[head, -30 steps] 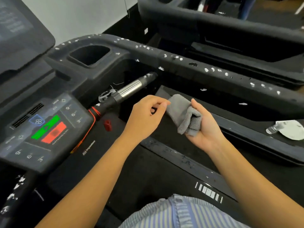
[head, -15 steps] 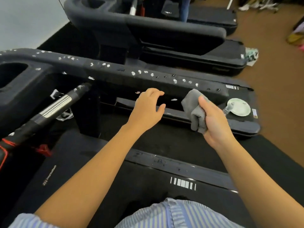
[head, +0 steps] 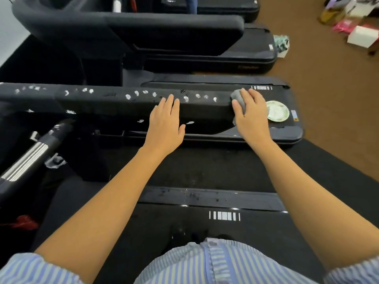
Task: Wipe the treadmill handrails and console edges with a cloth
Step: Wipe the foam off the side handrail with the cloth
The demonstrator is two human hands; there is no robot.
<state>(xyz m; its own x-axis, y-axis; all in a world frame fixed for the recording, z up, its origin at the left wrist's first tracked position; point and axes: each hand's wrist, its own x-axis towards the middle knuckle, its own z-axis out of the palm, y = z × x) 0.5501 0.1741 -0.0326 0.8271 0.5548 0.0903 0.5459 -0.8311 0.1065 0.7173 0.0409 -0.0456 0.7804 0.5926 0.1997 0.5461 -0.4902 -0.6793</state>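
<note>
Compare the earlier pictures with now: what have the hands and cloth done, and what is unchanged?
The right hand carried the grey cloth from mid-air onto the handrail end and presses it there. The left hand let go of it and rests flat on the handrail. The white spots remain unwiped.

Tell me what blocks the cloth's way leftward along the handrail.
The left hand rests on the handrail, across the path of the cloth pressed under the right hand. Only white spots lie between them.

Brown floor (head: 332, 119), pale wall (head: 8, 31) at left, second treadmill (head: 184, 35) beyond, white box (head: 362, 36)
</note>
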